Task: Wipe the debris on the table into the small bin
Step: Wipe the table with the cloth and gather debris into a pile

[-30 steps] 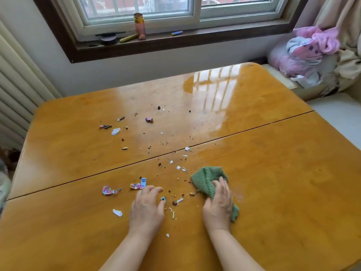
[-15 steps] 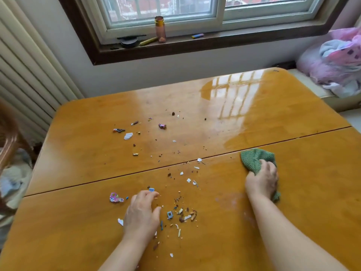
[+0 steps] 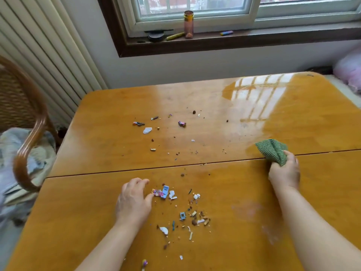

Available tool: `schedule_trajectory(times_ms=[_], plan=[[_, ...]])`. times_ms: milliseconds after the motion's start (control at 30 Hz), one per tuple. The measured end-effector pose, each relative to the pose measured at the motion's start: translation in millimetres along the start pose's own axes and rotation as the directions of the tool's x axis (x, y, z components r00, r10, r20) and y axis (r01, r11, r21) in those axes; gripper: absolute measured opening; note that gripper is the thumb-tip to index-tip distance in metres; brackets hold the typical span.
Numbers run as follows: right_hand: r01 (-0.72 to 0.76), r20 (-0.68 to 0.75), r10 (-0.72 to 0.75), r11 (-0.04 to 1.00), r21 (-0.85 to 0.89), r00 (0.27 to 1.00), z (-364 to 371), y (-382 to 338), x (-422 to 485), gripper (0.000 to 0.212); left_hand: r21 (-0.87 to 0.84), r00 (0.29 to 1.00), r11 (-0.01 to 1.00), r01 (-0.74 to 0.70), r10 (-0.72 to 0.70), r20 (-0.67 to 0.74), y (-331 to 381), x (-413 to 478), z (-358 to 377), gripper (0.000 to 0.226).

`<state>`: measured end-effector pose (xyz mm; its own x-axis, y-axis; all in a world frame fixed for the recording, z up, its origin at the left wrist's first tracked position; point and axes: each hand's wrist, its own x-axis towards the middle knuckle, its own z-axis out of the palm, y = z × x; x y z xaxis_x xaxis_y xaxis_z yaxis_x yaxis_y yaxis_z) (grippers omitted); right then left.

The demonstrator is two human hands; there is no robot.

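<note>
Small debris lies scattered on the glossy orange wooden table (image 3: 97, 222): a gathered heap of paper scraps and crumbs (image 3: 183, 210) near me, and a looser scatter (image 3: 166, 130) on the far leaf. My left hand (image 3: 133, 200) rests palm down just left of the heap, its thumb touching a colourful wrapper (image 3: 157, 192). My right hand (image 3: 284, 173) grips a bunched green striped cloth (image 3: 272, 150) on the table's centre seam, far right of the debris. No bin is in view.
A wicker chair (image 3: 29, 137) with cushions stands off the table's left edge. A radiator (image 3: 48, 55) lines the left wall. The window sill holds a pink bottle (image 3: 188, 24) and small items. Pink fabric (image 3: 349, 73) lies at the far right.
My right hand has carried the cloth from beside the near debris out to the right and farther away. My left hand has pushed the scraps at its left into the heap.
</note>
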<state>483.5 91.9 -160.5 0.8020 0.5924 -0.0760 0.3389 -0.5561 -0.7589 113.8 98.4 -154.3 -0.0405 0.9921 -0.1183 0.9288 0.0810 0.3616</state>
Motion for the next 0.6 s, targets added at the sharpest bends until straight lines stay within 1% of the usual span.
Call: schedule_trajectory(times_ms=[33,67,100,133,200,267,300,333,367,400,433,467,500,533,567,600], plan=[[-0.024,0.039,0.028,0.995,-0.094,0.999,1.5,4.4,12.7,0.048,-0.006,0.999,0.999,0.045,-0.045,-0.011,-9.0,2.6,-1.1,0.040],[-0.016,0.064,0.027,0.987,-0.162,0.998,9.4,4.2,16.4,0.049,-0.011,0.995,0.996,0.094,-0.094,-0.017,-17.4,5.6,-2.3,0.040],[0.021,0.081,-0.005,0.979,-0.201,0.997,21.8,0.0,11.5,0.049,-0.004,0.990,0.990,0.142,-0.142,-0.017,-24.4,9.1,-3.4,0.040],[0.089,0.101,-0.068,0.972,-0.218,0.993,36.7,-6.4,-0.3,0.048,0.012,0.983,0.983,0.183,-0.183,-0.011,-29.0,12.9,-4.1,0.041],[0.261,0.175,-0.229,0.947,-0.187,0.958,69.0,-20.2,-39.9,0.047,0.051,0.974,0.973,0.224,-0.225,0.017,-31.5,20.9,-4.7,0.043],[0.395,0.278,-0.357,0.914,-0.096,0.892,95.3,-33.6,-85.6,0.047,0.107,0.973,0.972,0.209,-0.218,0.075,-26.4,27.1,-4.9,0.045],[0.432,0.334,-0.396,0.901,-0.038,0.855,104.2,-38.7,-104.5,0.047,0.147,0.972,0.971,0.189,-0.206,0.109,-23.8,29.5,-4.6,0.046],[0.427,0.385,-0.404,0.904,0.027,0.830,108.9,-42.0,-116.9,0.048,0.184,0.971,0.969,0.167,-0.194,0.138,-22.0,31.4,-4.8,0.047],[0.377,0.411,-0.383,0.921,0.100,0.827,107.3,-45.9,-120.9,0.048,0.216,0.970,0.965,0.149,-0.186,0.160,-21.3,32.6,-5.3,0.047],[0.295,0.404,-0.343,0.939,0.176,0.848,98.5,-51.4,-116.6,0.048,0.249,0.968,0.960,0.131,-0.178,0.177,-22.3,32.9,-6.3,0.048],[0.225,0.355,-0.303,0.943,0.245,0.884,87.9,-55.2,-106.1,0.048,0.280,0.968,0.955,0.104,-0.162,0.192,-26.5,33.6,-9.0,0.049],[0.196,0.269,-0.268,0.944,0.267,0.925,71.1,-51.4,-87.1,0.049,0.311,0.967,0.947,0.077,-0.147,0.208,-26.8,32.2,-7.9,0.051],[0.180,0.166,-0.219,0.958,0.222,0.961,53.0,-44.6,-66.9,0.050,0.342,0.966,0.939,0.041,-0.125,0.225,-29.9,32.0,-8.4,0.053],[0.137,0.071,-0.146,0.983,0.126,0.987,32.0,-33.0,-44.0,0.052,0.368,0.965,0.930,0.014,-0.108,0.237,-30.9,31.0,-8.0,0.054],[0.048,0.009,-0.048,0.999,-0.005,0.999,12.5,-20.2,-25.1,0.058,0.388,0.964,0.921,-0.006,-0.098,0.248,-32.1,31.1,-8.2,0.055],[-0.047,-0.011,0.046,0.990,-0.132,0.999,-0.1,-9.9,-14.1,0.061,0.398,0.963,0.917,-0.020,-0.090,0.255,-33.8,33.0,-8.7,0.056]])
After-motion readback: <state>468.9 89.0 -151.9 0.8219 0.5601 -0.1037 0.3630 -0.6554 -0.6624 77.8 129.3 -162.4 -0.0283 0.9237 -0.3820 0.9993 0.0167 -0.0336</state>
